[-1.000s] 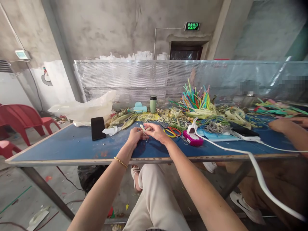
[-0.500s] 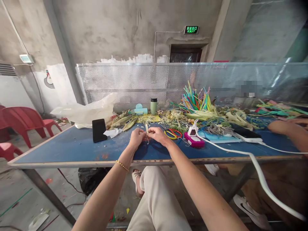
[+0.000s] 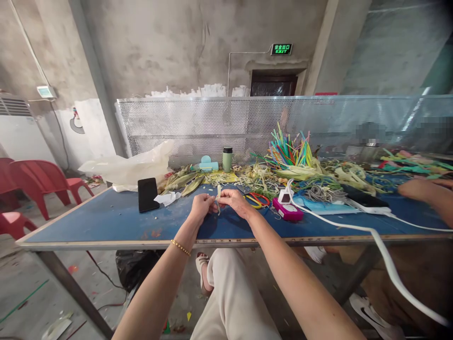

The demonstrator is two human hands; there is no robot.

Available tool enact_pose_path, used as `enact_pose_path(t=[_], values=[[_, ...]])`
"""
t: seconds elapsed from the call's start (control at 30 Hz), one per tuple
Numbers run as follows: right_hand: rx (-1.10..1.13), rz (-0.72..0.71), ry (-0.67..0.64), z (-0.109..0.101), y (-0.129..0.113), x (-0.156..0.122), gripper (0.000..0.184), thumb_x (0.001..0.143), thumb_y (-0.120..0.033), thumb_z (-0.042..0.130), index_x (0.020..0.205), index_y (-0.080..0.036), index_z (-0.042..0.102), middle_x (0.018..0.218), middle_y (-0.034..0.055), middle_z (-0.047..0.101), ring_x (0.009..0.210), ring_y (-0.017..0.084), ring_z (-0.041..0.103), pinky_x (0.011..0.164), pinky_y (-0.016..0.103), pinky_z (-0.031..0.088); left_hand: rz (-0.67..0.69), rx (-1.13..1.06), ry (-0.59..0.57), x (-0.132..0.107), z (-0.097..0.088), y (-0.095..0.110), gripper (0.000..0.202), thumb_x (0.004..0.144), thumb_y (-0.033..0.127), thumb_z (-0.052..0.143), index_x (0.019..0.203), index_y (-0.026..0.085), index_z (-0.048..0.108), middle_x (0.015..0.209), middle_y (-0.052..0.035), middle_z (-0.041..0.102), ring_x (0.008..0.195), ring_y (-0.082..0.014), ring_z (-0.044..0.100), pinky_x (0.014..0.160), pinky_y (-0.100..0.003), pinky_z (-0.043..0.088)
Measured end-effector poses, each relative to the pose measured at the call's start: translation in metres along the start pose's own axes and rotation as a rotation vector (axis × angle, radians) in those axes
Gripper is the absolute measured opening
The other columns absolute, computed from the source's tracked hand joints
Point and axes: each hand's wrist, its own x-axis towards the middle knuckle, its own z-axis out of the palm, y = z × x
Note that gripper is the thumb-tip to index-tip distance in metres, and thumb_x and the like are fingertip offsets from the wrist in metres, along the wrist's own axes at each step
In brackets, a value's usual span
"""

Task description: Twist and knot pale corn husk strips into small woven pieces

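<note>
- Moved vs 1 s ago: strip [image 3: 219,191] was leaning left, now near upright; hands at about the same spot; camera pitched up slightly.
- Strip: between the two hands, just above the surface [image 3: 85,224], near its front edge. Top end pokes up past the fingertips, thin tail hangs below.
- Right hand [image 3: 236,203]: thumb and index pinched on the strip from the right, no visible gap.
- Left hand [image 3: 203,207]: fingers curled in, tips pinched on the strip from the left, slightly lower. Exact contact partly hidden.
- Behind hands: husks [image 3: 180,181], flask [image 3: 227,160].
- Left of hands: paper [image 3: 169,198], then phone [image 3: 147,194].
- Right: magenta box [image 3: 288,211], white charger [image 3: 284,196] on top.
</note>
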Motion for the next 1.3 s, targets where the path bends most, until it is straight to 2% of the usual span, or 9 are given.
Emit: enact_pose_path(t=[0.2,0.3,0.5,0.6,0.7,0.9,1.07,1.17,1.3], values=[[0.051,-0.007,0.002,0.000,0.000,0.000,0.015,0.072,-0.031,0.070,0.070,-0.017,0.067,0.064,-0.0007,0.065,0.065,0.014,0.060,0.067,0.026,0.047,0.027,-0.002,0.055,0.002,-0.002,-0.001,0.028,0.083,0.026,0.065,0.061,0.015,0.053,0.051,-0.0026,0.063,0.040,-0.0115,0.058,0.041,-0.020,0.034],[0.062,0.000,0.015,0.000,0.002,0.002,0.016,0.071,-0.031,0.072,0.069,-0.017,0.067,0.063,-0.0008,0.065,0.063,0.014,0.059,0.066,0.026,0.048,0.040,0.006,0.040,0.003,-0.002,-0.002,0.025,0.082,0.025,0.065,0.062,0.015,0.054,0.053,-0.0034,0.065,0.041,-0.0119,0.059,0.042,-0.020,0.036],[0.088,0.049,0.003,0.002,-0.001,-0.001,0.021,0.068,-0.036,0.076,0.070,-0.016,0.071,0.064,0.0005,0.067,0.062,0.014,0.059,0.065,0.027,0.049,0.106,-0.010,0.000,0.005,-0.002,-0.007,0.008,0.076,0.017,0.065,0.083,0.014,0.063,0.054,-0.0010,0.066,0.044,-0.0133,0.061,0.048,-0.022,0.045],[0.159,0.079,-0.029,0.003,-0.002,-0.002,0.025,0.068,-0.040,0.076,0.075,-0.016,0.074,0.068,0.0022,0.071,0.065,0.016,0.064,0.070,0.030,0.051,0.105,0.087,-0.026,0.008,-0.002,-0.011,0.015,0.075,0.016,0.063,0.089,0.014,0.069,0.054,-0.0003,0.066,0.044,-0.0132,0.061,0.049,-0.023,0.047],[0.179,0.096,-0.043,0.004,-0.001,-0.001,0.030,0.068,-0.045,0.077,0.078,-0.016,0.076,0.069,0.0032,0.072,0.068,0.019,0.067,0.074,0.033,0.054,0.122,0.245,0.014,0.011,-0.002,-0.013,0.016,0.074,0.014,0.061,0.085,0.016,0.072,0.056,-0.0005,0.067,0.046,-0.0133,0.061,0.052,-0.023,0.049],[0.172,0.137,0.054,0.004,0.003,0.002,0.024,0.063,-0.037,0.081,0.071,-0.016,0.075,0.062,0.0017,0.070,0.062,0.018,0.066,0.067,0.032,0.055,0.175,0.424,0.067,0.011,-0.005,-0.011,0.027,0.072,0.009,0.054,0.088,0.017,0.074,0.053,0.0012,0.065,0.048,-0.0137,0.061,0.053,-0.022,0.047],[0.242,0.140,0.117,0.001,0.002,0.002,0.017,0.066,-0.030,0.081,0.072,-0.016,0.074,0.065,0.0031,0.071,0.063,0.018,0.068,0.069,0.032,0.057,0.184,0.341,0.166,0.014,-0.008,-0.013,0.026,0.070,0.012,0.059,0.091,0.017,0.074,0.049,0.0027,0.061,0.048,-0.0131,0.058,0.053,-0.022,0.044],[0.238,0.146,0.113,0.002,0.001,0.002,0.016,0.067,-0.029,0.081,0.071,-0.016,0.073,0.067,0.0043,0.072,0.067,0.019,0.069,0.071,0.032,0.058,0.187,0.244,0.138,0.016,-0.007,-0.016,0.025,0.071,0.015,0.060,0.093,0.015,0.074,0.052,0.0020,0.062,0.049,-0.0129,0.058,0.054,-0.022,0.044],[0.253,0.154,0.160,0.003,-0.001,0.001,0.019,0.072,-0.032,0.079,0.070,-0.017,0.069,0.066,0.0033,0.070,0.062,0.018,0.067,0.064,0.031,0.058,0.193,0.200,0.109,0.016,-0.005,-0.016,0.024,0.072,0.019,0.063,0.094,0.014,0.073,0.052,0.0022,0.062,0.049,-0.0127,0.056,0.055,-0.023,0.044]])
